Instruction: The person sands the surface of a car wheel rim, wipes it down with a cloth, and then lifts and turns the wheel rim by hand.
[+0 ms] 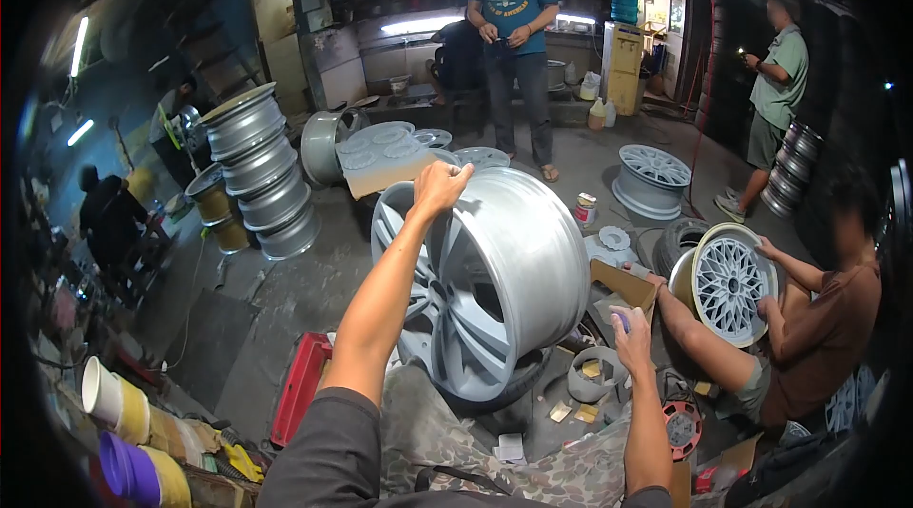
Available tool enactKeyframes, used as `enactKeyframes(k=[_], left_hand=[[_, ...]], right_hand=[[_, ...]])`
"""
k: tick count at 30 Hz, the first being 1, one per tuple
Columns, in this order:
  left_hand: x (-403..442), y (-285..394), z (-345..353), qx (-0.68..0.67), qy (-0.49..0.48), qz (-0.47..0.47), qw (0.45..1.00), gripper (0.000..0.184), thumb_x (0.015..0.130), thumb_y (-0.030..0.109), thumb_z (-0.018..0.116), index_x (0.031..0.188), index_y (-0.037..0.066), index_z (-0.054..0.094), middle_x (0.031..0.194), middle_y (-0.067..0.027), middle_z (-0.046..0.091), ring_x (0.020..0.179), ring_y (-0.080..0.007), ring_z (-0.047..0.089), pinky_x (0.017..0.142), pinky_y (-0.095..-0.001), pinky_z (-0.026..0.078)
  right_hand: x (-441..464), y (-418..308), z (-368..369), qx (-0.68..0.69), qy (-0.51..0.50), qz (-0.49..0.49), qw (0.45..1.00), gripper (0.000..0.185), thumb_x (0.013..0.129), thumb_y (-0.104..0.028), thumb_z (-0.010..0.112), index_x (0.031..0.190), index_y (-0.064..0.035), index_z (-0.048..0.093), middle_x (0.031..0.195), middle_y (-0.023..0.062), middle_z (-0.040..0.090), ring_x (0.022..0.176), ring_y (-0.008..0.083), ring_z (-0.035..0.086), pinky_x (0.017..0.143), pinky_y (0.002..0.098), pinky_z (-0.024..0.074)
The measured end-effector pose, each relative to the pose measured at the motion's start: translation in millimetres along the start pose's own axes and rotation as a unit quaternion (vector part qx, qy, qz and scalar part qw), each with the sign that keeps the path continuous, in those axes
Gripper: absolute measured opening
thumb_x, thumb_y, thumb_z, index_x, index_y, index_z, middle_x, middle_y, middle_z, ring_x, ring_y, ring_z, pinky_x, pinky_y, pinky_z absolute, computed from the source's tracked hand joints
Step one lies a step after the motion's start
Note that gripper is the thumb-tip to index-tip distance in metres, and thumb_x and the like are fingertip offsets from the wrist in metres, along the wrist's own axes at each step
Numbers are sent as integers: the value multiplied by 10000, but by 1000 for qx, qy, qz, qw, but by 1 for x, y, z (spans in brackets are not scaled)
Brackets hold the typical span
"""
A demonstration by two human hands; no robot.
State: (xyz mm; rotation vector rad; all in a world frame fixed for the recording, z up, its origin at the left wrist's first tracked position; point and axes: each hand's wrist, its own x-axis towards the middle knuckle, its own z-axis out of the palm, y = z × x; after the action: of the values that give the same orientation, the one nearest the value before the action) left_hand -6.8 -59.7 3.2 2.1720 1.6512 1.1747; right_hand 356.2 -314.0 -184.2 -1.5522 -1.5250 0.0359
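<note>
Silver-grey, multi-spoked metal wheel (514, 265), standing tilted on its edge before the wearer; left hand (442, 186), grip closed on its top edge; right hand (635, 341), apart from the wheel, grip closed about a small purple object (621, 322); the wheel's surface is smooth and satin; nearby, a grey hollow ring (582, 386), a red oblong case (301, 390) and stacked, glossy metal rims (259, 170).

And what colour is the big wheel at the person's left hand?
Silver-grey; the wheel shows best in the head view.
</note>
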Motion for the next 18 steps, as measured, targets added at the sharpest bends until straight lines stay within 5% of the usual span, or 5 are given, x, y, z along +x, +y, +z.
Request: enactKeyframes(k=[18], left_hand=[[-2, 6, -5, 11, -25, -19, 999, 440, 891, 489, 622, 919, 85, 794, 907, -227, 727, 924, -411, 697, 855, -474, 524]], right_hand=[[2, 2, 0, 4, -38, -3, 999, 227, 974, -143, 577, 1135, -40, 699, 958, 182, 582, 912, 342, 600, 834, 413, 465]])
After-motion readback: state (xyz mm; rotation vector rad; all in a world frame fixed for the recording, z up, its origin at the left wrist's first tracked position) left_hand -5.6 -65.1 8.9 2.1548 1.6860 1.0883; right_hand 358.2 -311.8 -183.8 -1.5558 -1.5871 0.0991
